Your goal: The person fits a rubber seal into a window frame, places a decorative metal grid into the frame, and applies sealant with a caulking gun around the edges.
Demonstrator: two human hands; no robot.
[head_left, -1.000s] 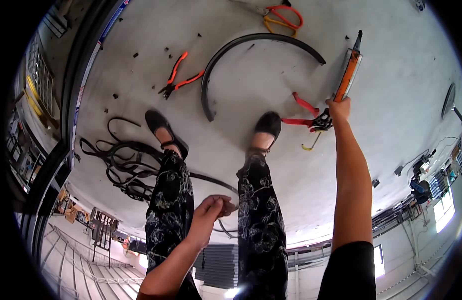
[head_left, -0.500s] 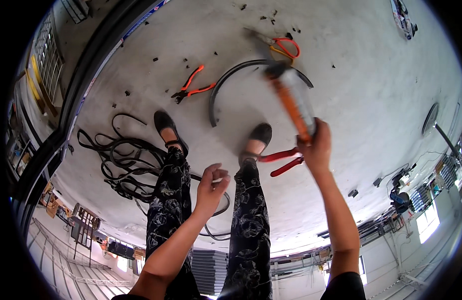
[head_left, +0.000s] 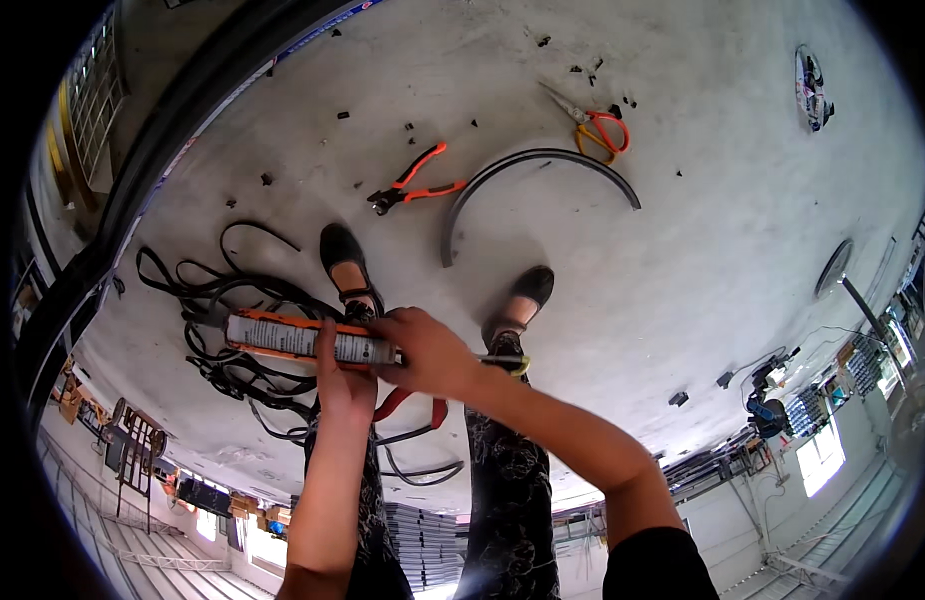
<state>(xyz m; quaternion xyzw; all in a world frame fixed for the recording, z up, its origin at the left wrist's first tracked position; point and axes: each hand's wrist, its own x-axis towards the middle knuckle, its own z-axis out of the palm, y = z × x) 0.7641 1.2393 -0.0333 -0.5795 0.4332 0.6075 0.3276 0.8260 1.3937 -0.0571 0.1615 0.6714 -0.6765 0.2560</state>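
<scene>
A caulking gun [head_left: 278, 333] with an orange frame and a white-labelled cartridge lies level across my legs, its dark nozzle end toward the left. Its red handles [head_left: 395, 402] hang below my hands, and its rod reaches right to a yellow-green end [head_left: 523, 363]. My left hand [head_left: 345, 385] supports the cartridge from below, thumb across it, closed around the barrel. Against the gun's rear end, my right hand [head_left: 428, 350] is closed, its fingertips partly hidden.
A tangle of black rubber strips [head_left: 248, 360] lies at the left by my shoe. Ahead on the floor are orange-handled pliers [head_left: 413, 185], a curved black strip [head_left: 543, 155] and scissors [head_left: 598, 130]. A dark frame [head_left: 93, 265] rises at the left.
The caulking gun has come from the right side over to the left and turned level. My left hand, empty before, now holds its barrel; my right hand moved left with it.
</scene>
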